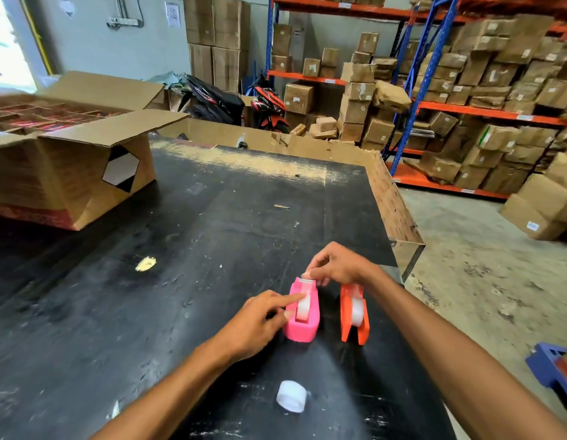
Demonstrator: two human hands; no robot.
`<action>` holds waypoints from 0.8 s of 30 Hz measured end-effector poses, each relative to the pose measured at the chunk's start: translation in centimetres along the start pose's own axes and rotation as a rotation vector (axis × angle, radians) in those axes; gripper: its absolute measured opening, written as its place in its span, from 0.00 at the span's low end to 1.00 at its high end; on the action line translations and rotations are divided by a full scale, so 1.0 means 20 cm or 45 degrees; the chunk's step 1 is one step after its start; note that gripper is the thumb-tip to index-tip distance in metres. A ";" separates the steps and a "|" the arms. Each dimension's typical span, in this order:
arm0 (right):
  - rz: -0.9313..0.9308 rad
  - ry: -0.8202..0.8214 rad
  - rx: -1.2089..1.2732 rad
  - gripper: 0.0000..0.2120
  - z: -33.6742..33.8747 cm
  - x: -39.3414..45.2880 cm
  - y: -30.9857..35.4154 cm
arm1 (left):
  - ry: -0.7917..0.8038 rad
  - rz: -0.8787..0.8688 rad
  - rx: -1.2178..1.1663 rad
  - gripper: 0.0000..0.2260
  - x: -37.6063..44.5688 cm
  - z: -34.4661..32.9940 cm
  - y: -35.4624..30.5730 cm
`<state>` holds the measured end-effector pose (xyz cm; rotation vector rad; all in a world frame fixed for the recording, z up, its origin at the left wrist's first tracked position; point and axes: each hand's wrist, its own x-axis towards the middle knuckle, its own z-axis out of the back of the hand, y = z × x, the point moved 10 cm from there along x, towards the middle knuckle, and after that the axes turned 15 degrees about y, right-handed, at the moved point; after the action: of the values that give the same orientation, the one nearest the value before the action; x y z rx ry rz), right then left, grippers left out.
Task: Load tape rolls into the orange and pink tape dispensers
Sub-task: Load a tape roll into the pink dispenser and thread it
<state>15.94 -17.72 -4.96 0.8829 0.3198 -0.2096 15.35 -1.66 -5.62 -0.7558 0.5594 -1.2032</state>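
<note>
A pink tape dispenser [303, 325] stands on the black table [180, 281] with a clear tape roll [303, 308] seated in it. My left hand [256, 322] steadies its left side, index finger pressing on the roll. My right hand [336, 265] pinches the tape end at the dispenser's far cutter end. Just to the right stands an orange tape dispenser [354, 315], a clear roll [357, 311] inside it. A spare clear tape roll [291, 396] lies on the table near me, between my forearms.
An open cardboard box [69, 173] sits at the table's far left. The table's right edge [399, 271] drops to a concrete floor. Shelving [466, 112] stacked with cartons and two parked motorbikes [244, 103] stand behind. A blue object [549, 366] is at the lower right.
</note>
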 end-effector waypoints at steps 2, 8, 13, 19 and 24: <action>-0.011 0.034 0.011 0.05 -0.01 0.02 -0.01 | -0.016 -0.014 0.004 0.16 0.00 0.00 0.00; -0.086 0.054 -0.062 0.05 -0.02 0.07 -0.03 | -0.016 -0.019 0.006 0.15 0.01 0.01 0.00; -0.160 0.043 -0.078 0.05 -0.03 0.07 -0.05 | -0.001 -0.006 -0.004 0.16 0.02 0.00 0.02; -0.176 -0.207 -0.022 0.11 0.05 -0.08 0.02 | 0.014 -0.012 -0.067 0.18 0.02 0.00 0.02; -0.219 -0.558 -0.257 0.13 0.12 -0.38 0.08 | 0.079 -0.056 -0.217 0.23 0.03 0.00 0.01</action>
<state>9.78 -18.29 0.35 0.5893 0.0062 -0.5121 15.72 -2.16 -5.76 -0.8808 0.7064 -1.2336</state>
